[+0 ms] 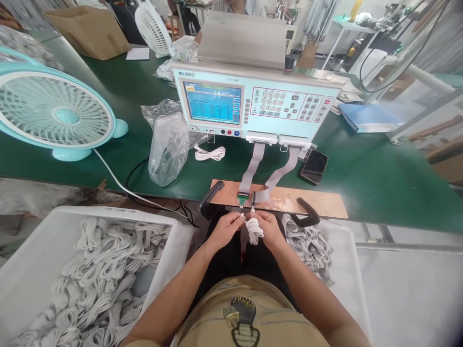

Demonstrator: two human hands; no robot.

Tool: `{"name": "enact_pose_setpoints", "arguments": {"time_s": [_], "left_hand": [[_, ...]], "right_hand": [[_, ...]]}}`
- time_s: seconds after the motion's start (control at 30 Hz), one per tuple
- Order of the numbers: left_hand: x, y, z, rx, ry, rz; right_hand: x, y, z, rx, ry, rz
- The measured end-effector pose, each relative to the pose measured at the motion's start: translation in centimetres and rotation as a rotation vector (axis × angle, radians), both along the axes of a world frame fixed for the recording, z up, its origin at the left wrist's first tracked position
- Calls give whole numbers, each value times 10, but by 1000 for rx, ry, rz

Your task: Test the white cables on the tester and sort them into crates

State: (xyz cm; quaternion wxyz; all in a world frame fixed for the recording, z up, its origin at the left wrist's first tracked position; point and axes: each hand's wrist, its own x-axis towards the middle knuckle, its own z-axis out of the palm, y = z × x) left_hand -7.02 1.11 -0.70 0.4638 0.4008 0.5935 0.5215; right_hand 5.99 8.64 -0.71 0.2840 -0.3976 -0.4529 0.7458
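Observation:
A bundled white cable (254,231) hangs between my two hands, just in front of the table edge. My left hand (230,227) is closed in a pinch on one cable end, close below a small green circuit board (242,200). My right hand (268,226) is closed around the other end, at the connector below the second grey ribbon cable (278,178). Whether either plug is seated in its socket I cannot tell. Both ribbon cables run up to a white tester (282,103) with a lit blue screen (213,103). The board lies on a wooden strip (327,203).
Bundled cables fill a white bin (54,212) at left and another bin (347,241) at right. Black clamps (307,212) hold the strip. A phone (314,167), a loose white cable (210,153), a plastic bag (168,152) and a fan (65,113) stand on the green table.

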Motion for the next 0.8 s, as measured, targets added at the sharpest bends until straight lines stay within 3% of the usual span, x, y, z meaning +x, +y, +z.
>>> {"name": "enact_pose_setpoints", "arguments": {"time_s": [0.17,0.43,0.8], "left_hand": [[6,7,1,65,-36,153],[10,11,-7,39,-51,239],[24,13,-16,28,-155,405]], "right_hand": [[-6,1,4,-145,72,-62],[-2,6,4,-103,68,44],[-3,7,2,-90,69,33]]}}
